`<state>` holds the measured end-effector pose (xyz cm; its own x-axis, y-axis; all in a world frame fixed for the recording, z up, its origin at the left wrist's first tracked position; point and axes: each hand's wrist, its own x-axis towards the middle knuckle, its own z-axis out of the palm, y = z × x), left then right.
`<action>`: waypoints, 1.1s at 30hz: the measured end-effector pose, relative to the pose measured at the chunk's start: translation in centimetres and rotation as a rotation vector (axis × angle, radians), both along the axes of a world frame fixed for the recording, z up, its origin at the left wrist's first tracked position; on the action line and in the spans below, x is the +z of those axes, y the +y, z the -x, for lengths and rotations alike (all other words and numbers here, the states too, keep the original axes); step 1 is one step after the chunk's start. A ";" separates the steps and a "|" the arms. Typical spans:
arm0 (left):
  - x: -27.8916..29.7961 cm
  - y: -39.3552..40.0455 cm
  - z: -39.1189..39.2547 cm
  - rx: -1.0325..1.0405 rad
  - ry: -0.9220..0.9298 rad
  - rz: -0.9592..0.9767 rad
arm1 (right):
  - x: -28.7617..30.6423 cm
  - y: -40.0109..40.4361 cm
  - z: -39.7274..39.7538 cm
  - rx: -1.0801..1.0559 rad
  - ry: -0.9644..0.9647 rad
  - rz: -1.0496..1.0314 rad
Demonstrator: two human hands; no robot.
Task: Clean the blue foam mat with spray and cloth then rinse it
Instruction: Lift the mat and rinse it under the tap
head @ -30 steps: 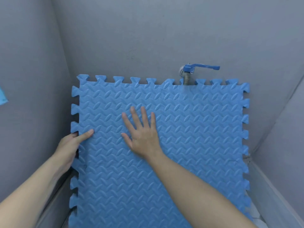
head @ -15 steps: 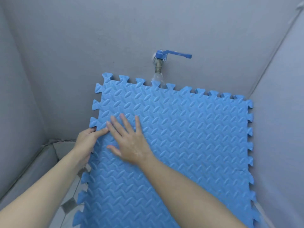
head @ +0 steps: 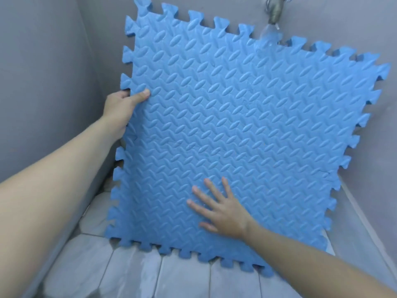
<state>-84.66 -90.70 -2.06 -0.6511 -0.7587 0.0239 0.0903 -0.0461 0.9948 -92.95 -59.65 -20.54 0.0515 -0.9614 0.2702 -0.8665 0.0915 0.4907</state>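
Note:
The blue foam mat (head: 236, 117) with jigsaw edges stands tilted against the grey back wall, its lower edge on the tiled floor. My left hand (head: 121, 108) grips its left edge, thumb on the front face and fingers behind. My right hand (head: 221, 209) lies flat on the mat's lower middle with fingers spread. A metal tap spout (head: 275, 9) at the top pours water (head: 269, 34) onto the mat's upper edge. No spray bottle or cloth is in view.
Grey walls close in on the left (head: 43, 82), back and right (head: 376, 168). The pale tiled floor (head: 150, 274) below the mat looks wet, with a darker patch at the bottom left.
My right hand slid from the mat's upper left down to its lower middle. The view dropped and drew closer, so the tap handle left the frame and the floor shows.

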 end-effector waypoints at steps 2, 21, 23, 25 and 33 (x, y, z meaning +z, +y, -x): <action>-0.2 -0.1 0.1 0.063 -0.040 0.051 | -2.9 0.8 -3.1 0.232 0.088 -0.348; -3.0 1.2 1.0 0.299 -0.543 0.458 | 0.9 9.8 0.4 0.074 0.049 -0.400; -3.2 1.7 1.3 0.266 -0.540 0.451 | 6.3 4.6 5.1 -0.058 0.050 -0.135; -3.5 2.2 1.4 0.240 -0.541 0.444 | 13.6 0.9 9.6 -0.446 -0.101 0.253; -4.5 6.2 2.1 0.117 -0.467 0.307 | 15.1 -6.1 4.0 -0.636 -0.590 0.367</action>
